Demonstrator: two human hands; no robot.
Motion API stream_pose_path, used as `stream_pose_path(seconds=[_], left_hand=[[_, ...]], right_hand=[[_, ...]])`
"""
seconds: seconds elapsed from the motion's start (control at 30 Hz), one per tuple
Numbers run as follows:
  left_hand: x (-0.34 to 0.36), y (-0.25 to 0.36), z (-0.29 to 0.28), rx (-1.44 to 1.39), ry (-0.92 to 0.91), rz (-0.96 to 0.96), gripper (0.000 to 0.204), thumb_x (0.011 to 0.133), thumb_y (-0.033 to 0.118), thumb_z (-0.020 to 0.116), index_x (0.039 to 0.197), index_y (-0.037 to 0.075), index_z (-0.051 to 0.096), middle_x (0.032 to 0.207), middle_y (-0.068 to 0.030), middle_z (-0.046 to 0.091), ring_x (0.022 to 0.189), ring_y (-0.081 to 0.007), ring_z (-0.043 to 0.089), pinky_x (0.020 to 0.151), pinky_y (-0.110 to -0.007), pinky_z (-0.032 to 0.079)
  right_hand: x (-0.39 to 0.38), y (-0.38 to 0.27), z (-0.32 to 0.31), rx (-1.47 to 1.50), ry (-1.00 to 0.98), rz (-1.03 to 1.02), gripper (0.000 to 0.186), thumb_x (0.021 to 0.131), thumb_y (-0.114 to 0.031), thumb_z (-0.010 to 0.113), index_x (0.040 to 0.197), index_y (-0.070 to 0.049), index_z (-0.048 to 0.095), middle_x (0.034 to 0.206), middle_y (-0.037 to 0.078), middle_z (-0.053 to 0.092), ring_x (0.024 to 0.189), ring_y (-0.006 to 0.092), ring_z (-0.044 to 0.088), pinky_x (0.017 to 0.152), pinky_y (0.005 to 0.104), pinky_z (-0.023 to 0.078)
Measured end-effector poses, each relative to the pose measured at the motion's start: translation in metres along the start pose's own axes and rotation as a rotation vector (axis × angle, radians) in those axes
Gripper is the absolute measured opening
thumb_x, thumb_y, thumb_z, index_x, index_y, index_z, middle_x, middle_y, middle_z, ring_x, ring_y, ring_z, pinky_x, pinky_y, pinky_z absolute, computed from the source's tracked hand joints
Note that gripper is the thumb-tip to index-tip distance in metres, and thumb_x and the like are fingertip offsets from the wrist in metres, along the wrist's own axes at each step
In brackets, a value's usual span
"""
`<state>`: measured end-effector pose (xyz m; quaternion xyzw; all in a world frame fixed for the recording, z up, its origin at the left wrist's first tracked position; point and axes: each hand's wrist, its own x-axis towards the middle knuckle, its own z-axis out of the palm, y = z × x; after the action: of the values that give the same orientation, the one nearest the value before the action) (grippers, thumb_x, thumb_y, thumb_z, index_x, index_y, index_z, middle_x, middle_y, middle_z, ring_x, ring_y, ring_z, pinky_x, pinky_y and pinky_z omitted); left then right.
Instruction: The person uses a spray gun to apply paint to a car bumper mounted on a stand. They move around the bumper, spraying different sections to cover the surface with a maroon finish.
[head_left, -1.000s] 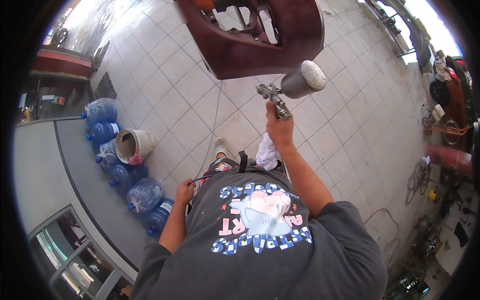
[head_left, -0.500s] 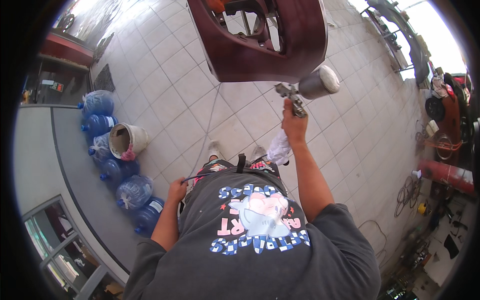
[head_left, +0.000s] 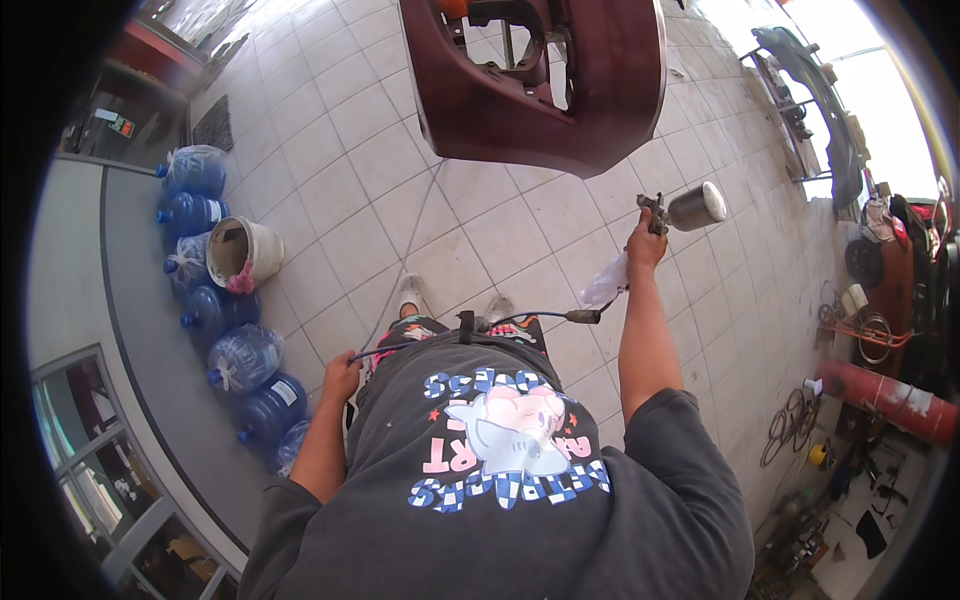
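My right hand (head_left: 645,247) is closed round the grip of a metal spray gun (head_left: 655,214), held out to the front right. The gun's silver paint cup (head_left: 698,206) sticks out to the right. Below that hand hangs a whitish, crumpled wrap (head_left: 606,280) around the hose fitting. A blue air hose (head_left: 540,316) runs across my waist, and my left hand (head_left: 342,378) grips it at my left side. Ahead, a dark red car bumper (head_left: 530,135) is held up off the floor, with the gun to the right of its lower edge and apart from it.
Several blue water jugs (head_left: 198,172) line the wall at left, beside a dirty white bucket (head_left: 250,255). A thin hose (head_left: 405,250) trails over the tiles. To the right are a red cylinder (head_left: 890,402), coiled hose (head_left: 793,425) and a rack with a dark bumper (head_left: 825,115).
My right hand has carried the spray gun rightward and a little lower, away from the bumper's edge. My left hand still holds the hose. The whole view has shifted slightly.
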<state>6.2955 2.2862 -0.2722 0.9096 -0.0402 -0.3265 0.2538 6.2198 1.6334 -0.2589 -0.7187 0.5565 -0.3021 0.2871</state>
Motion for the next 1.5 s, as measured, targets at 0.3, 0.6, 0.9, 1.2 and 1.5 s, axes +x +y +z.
stream_pose_path(seconds=[0.3,0.6,0.9,1.2,1.5], left_hand=[[0.005,-0.014,-0.006,-0.024,-0.009,0.009,0.025,0.093,0.025,0.060,0.095,0.002,0.071,0.087,-0.0207,0.072,0.086,-0.0372,0.070,0.078,-0.044,0.053],[0.044,-0.017,-0.036,0.069,-0.028,0.085,0.024,0.091,0.024,0.061,0.100,0.004,0.072,0.095,-0.0211,0.073,0.095,-0.0406,0.069,0.084,-0.046,0.053],[0.070,-0.037,-0.063,0.032,-0.065,0.103,0.023,0.091,0.024,0.062,0.101,0.005,0.071,0.094,-0.0221,0.072,0.094,-0.0416,0.068,0.082,-0.046,0.053],[0.124,-0.001,-0.106,-0.022,0.040,0.334,0.025,0.097,0.028,0.061,0.093,0.004,0.065,0.088,-0.0246,0.065,0.088,-0.0472,0.061,0.073,-0.050,0.047],[0.153,0.022,-0.192,-0.487,0.188,0.480,0.031,0.106,0.026,0.054,0.103,-0.003,0.064,0.103,-0.0131,0.072,0.103,-0.0254,0.068,0.090,-0.035,0.051]], right_hand=[[-0.084,-0.102,-0.026,0.526,-0.319,0.308,0.045,0.102,-0.047,0.061,0.088,-0.004,0.059,0.064,0.001,0.053,0.043,0.0120,0.049,0.040,0.0311,0.043],[-0.192,-0.225,-0.024,0.704,-0.559,0.230,0.046,0.101,-0.048,0.062,0.093,-0.004,0.057,0.061,0.000,0.050,0.042,0.0092,0.045,0.041,0.0290,0.041],[-0.192,-0.303,-0.017,0.426,-0.336,-0.552,0.035,0.099,-0.025,0.069,0.128,-0.008,0.058,0.085,0.011,0.067,0.068,0.0235,0.064,0.063,0.0384,0.053],[-0.199,-0.307,-0.042,0.018,-0.651,-0.688,0.049,0.088,-0.023,0.081,0.133,-0.014,0.063,0.109,0.019,0.073,0.100,0.0402,0.071,0.082,0.0402,0.056],[-0.152,-0.397,-0.013,0.068,-0.537,-0.773,0.044,0.090,-0.024,0.080,0.130,-0.012,0.066,0.104,0.017,0.075,0.095,0.0279,0.075,0.080,0.0328,0.054]])
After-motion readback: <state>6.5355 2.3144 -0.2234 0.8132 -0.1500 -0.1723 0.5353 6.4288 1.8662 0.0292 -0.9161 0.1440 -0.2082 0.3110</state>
